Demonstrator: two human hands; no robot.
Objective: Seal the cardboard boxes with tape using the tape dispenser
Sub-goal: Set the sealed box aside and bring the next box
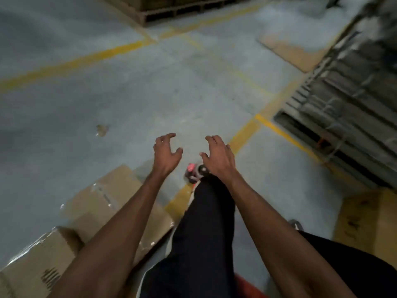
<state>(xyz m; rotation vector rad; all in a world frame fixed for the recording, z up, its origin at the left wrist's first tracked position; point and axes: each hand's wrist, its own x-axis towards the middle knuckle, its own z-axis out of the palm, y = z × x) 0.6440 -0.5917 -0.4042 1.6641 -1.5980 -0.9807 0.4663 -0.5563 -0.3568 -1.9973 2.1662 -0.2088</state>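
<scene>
Dispenser (pixel 194 173) lies on the floor (pixel 107 104) by the person's foot, partly hidden behind the right hand (pixel 217 155). Left hand (pixel 166 152) hovers beside; both have fingers spread and loosely curled, holding nothing. Taped boxes (pixel 103 196) sit lower left. Risk: view is blurred; a hasty reach may miss the handle or catch the cutting blade.

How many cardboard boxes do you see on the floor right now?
3. One taped box lies under the left forearm, another box at the bottom-left corner, a third at the right edge. Arms and legs may hide more.
</scene>
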